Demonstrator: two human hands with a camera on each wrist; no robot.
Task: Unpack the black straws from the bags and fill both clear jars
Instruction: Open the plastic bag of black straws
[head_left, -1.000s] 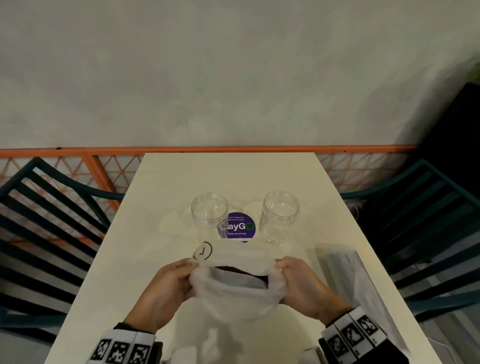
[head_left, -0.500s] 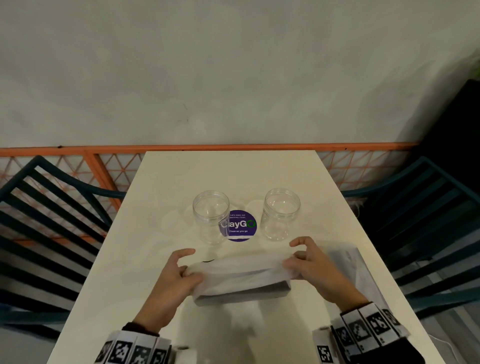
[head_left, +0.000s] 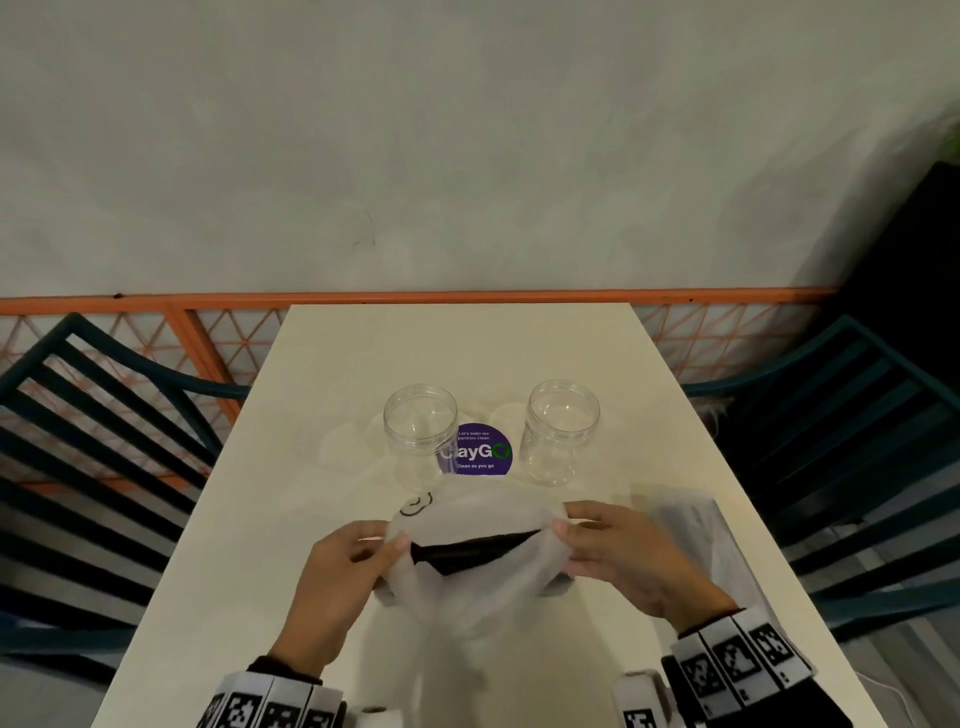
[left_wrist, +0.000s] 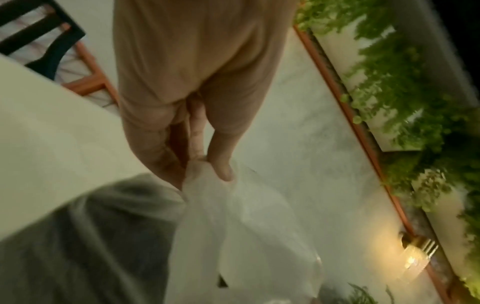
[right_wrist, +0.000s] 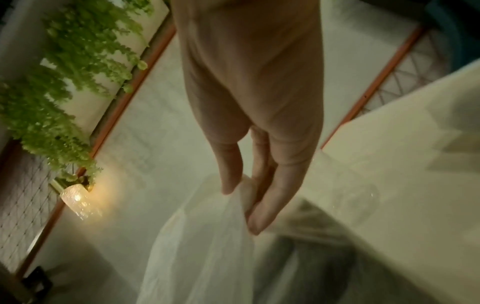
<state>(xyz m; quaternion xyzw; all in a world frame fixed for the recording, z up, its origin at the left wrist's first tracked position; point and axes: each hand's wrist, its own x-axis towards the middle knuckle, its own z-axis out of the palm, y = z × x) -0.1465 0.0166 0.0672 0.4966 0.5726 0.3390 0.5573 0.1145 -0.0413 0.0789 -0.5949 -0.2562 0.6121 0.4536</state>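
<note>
A translucent white plastic bag (head_left: 478, 577) hangs between both hands over the near part of the table (head_left: 457, 353). My left hand (head_left: 358, 551) pinches its left rim and my right hand (head_left: 597, 540) pinches its right rim. The mouth is pulled apart, and the black straws (head_left: 467, 552) show as a dark band inside. In the left wrist view, thumb and fingers (left_wrist: 221, 166) clamp the bag (left_wrist: 244, 232). The right wrist view shows fingers (right_wrist: 259, 214) pinching the bag (right_wrist: 202, 246). Two clear jars (head_left: 420, 434) (head_left: 561, 428) stand upright and open beyond the bag, nothing inside them.
A purple round sticker (head_left: 475, 451) lies on the table between the jars. Another pale bag (head_left: 696, 540) lies flat at the right, close to the table edge. Dark slatted chairs (head_left: 104, 426) (head_left: 852, 426) flank the table. An orange railing (head_left: 415, 297) runs along the far edge.
Half a second ago the bag was stretched flat and its mouth closed between my hands. Now the mouth is pulled apart again and the black straws show inside; both hands sit slightly nearer together.
</note>
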